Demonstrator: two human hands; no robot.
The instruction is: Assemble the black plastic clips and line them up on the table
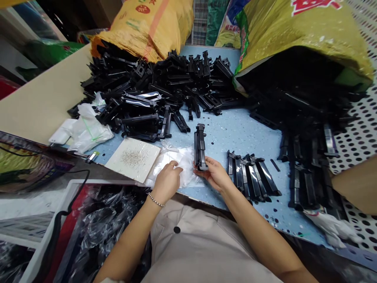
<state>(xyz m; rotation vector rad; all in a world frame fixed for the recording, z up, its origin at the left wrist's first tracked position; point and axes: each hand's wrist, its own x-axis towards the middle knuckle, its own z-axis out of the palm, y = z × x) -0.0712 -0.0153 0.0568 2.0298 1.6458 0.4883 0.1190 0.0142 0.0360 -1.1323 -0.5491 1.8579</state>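
Observation:
A long black plastic part (199, 146) lies on the blue table (238, 133), pointing away from me. My right hand (216, 173) grips its near end with the fingers curled round it. My left hand (167, 181), a bead bracelet on the wrist, pinches the clear plastic bag (179, 163) that lies just left of the part. A white tile (133, 158) strewn with tiny pieces sits left of the bag.
A big heap of black parts (159, 90) spills from a yellow sack (153, 23) at the back. Another sack (297, 35) and heap lie right. A row of black parts (253, 175) sits near my right hand. White bags (85, 129) lie left.

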